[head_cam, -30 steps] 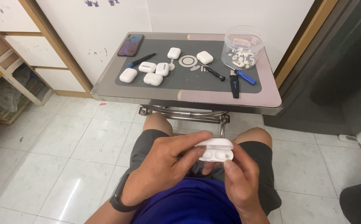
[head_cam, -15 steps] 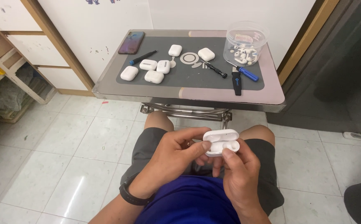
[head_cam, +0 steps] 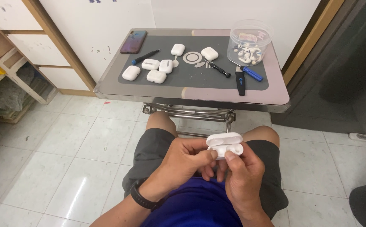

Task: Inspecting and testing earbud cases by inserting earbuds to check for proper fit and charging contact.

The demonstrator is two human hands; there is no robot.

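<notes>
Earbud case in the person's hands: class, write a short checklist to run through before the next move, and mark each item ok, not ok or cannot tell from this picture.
1. Lid of the white earbud case open: ok.
2. Left hand and right hand both gripping it: ok.
3. Earbud wells empty: cannot tell, too small.
4. Screwdriver lying within sight on the grey mat: ok.
5. Clear tub of earbuds upright on the table: ok.
6. Spare cases on the mat closed: ok.
</notes>
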